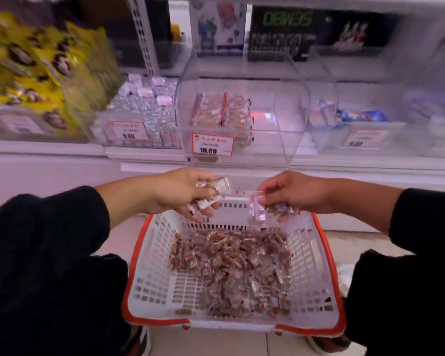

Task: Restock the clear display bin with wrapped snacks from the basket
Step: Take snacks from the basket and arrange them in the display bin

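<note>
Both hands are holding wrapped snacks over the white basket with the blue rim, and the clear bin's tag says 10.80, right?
Not quite: the rim is red-orange, not blue. The head view shows the left hand and right hand each holding small clear-wrapped brown snacks above the white slotted plastic basket, and the clear plastic display bin carries a red-bordered price tag reading 10.80.

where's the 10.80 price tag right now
In the head view it sits centre frame: the 10.80 price tag is on the lower front of the clear display bin, above both hands and the basket.
</note>
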Available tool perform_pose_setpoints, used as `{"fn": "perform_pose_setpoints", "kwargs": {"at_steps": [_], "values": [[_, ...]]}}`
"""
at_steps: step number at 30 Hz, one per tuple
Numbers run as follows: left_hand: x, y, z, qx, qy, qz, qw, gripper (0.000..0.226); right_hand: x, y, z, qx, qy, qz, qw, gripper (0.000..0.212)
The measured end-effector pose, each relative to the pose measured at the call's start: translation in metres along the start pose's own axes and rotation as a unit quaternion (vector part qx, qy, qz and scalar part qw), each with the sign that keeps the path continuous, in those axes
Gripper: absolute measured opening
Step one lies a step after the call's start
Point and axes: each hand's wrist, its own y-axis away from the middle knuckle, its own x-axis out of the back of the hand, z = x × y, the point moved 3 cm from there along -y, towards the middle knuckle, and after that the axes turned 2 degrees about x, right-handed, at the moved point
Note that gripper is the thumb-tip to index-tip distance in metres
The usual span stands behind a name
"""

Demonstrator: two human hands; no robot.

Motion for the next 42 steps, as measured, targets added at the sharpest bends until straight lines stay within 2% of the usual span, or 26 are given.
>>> {"fn": "perform_pose_setpoints", "kwargs": {"at_steps": [2,5,7,11,14,16,19,21,26,28,30,32,38,39,42], "values": [[-0.003,0.017,0.015,-0.007,0.086,0.011,0.996,0.025,0.010,0.019,-0.039,0.030,-0.099,0.018,0.994,0.004],[-0.015,0.025,0.035,-0.034,0.223,0.003,0.974,0.031,0.014,0.037,-0.072,0.086,-0.238,0.056,0.966,0.007],[-0.023,0.023,0.048,-0.048,0.281,-0.021,0.958,0.036,0.010,0.040,-0.079,0.103,-0.276,0.063,0.954,0.008],[-0.027,0.025,0.062,-0.030,0.352,-0.101,0.930,0.038,0.004,0.033,-0.088,0.107,-0.170,0.117,0.973,0.008],[-0.028,0.026,0.060,-0.023,0.342,-0.160,0.926,0.049,0.000,0.026,-0.086,0.102,-0.134,0.131,0.977,0.007],[-0.032,0.023,0.059,-0.015,0.327,-0.151,0.933,0.046,-0.001,0.022,-0.083,0.115,-0.074,0.153,0.979,0.005],[-0.035,0.015,0.056,-0.022,0.331,-0.110,0.937,0.035,0.004,0.015,-0.085,0.147,0.011,0.227,0.963,0.016],[-0.034,0.011,0.054,-0.042,0.349,-0.104,0.930,0.041,0.005,0.013,-0.087,0.162,0.052,0.261,0.950,0.022],[-0.034,0.007,0.052,-0.082,0.375,-0.081,0.920,0.051,-0.004,0.016,-0.089,0.226,0.097,0.336,0.909,0.038],[-0.033,0.005,0.053,-0.098,0.379,-0.058,0.919,0.045,-0.010,0.017,-0.089,0.253,0.096,0.359,0.893,0.032],[-0.031,0.005,0.054,-0.100,0.388,-0.040,0.915,0.039,-0.016,0.018,-0.091,0.284,0.061,0.365,0.884,0.026],[-0.029,0.007,0.055,-0.098,0.401,-0.033,0.910,0.042,-0.020,0.021,-0.093,0.315,0.032,0.365,0.875,0.028],[-0.026,0.011,0.057,-0.090,0.421,-0.030,0.902,0.036,-0.024,0.033,-0.103,0.391,0.004,0.382,0.837,0.025],[-0.027,0.012,0.057,-0.095,0.424,-0.034,0.900,0.032,-0.024,0.033,-0.104,0.394,0.008,0.375,0.839,0.025],[-0.029,0.014,0.059,-0.110,0.447,-0.053,0.886,0.033,-0.032,0.029,-0.101,0.363,0.040,0.311,0.878,0.030]]}}
